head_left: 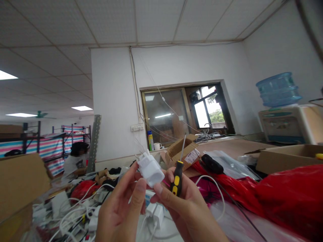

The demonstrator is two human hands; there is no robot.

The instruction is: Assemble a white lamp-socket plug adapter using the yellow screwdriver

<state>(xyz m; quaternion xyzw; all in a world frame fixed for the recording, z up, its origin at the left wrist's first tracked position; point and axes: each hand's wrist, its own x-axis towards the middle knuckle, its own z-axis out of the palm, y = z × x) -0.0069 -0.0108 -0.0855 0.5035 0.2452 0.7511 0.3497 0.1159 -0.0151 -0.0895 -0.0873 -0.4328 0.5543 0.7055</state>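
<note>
Both hands are raised in front of me around a white plug-in charger [149, 169] with metal prongs at its upper left. My left hand [120, 208] pinches the charger from below with thumb and fingers. My right hand [185, 210] grips a screwdriver [178, 174] with a black and yellow handle, its thin shaft pointing up, and its thumb also presses the charger's lower end. The charger and screwdriver handle sit side by side, almost touching.
Below lies a heap of white chargers and cables [78, 211]. Red plastic bags [282, 198] fill the right. Open cardboard boxes [180, 153] sit behind; another box [20, 181] stands left. A water dispenser [285, 111] is at far right. A person [75, 158] sits in the background.
</note>
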